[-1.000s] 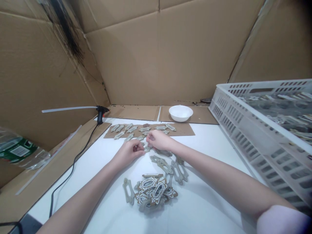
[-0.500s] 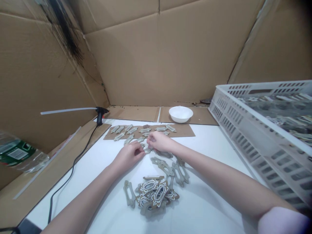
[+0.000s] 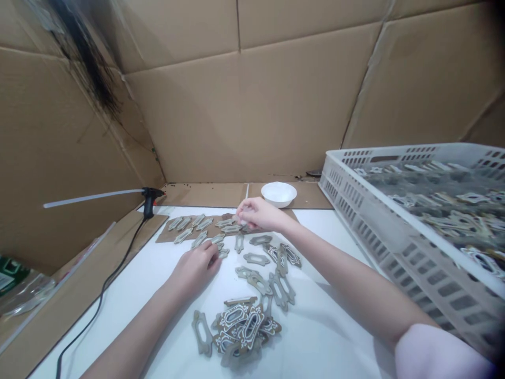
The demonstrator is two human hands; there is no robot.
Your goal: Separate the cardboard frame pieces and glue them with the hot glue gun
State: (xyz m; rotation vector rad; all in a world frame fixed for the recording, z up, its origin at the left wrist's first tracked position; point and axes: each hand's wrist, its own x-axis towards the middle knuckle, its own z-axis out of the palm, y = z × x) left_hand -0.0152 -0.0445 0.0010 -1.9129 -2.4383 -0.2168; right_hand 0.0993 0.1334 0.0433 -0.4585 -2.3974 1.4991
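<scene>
My left hand [image 3: 198,265] rests on the white table with its fingers curled. Small grey frame-shaped pieces [image 3: 223,253] lie by its fingertips, and whatever is inside the fingers is hidden. My right hand [image 3: 257,213] is over the right part of a cardboard strip [image 3: 162,236], thumb and fingers pinched together. What it pinches is too small and covered to make out. Several similar pieces [image 3: 204,223] are laid out on the strip. Loose grey frames [image 3: 256,259] are scattered between my arms, and a pile of frames with white scroll patterns [image 3: 251,326] sits nearer to me.
A white bowl [image 3: 279,193] stands at the back. To the right is a large white plastic crate [image 3: 357,210] holding many frame pieces. A black glue gun [image 3: 149,201] with a long glue stick and cable [image 3: 103,287] is at left, near a plastic bottle [image 3: 23,289]. Cardboard walls surround the table.
My right hand has moved away from my left hand to above the cardboard strip. My left hand stays low beside the small pieces. The view has swung slightly right.
</scene>
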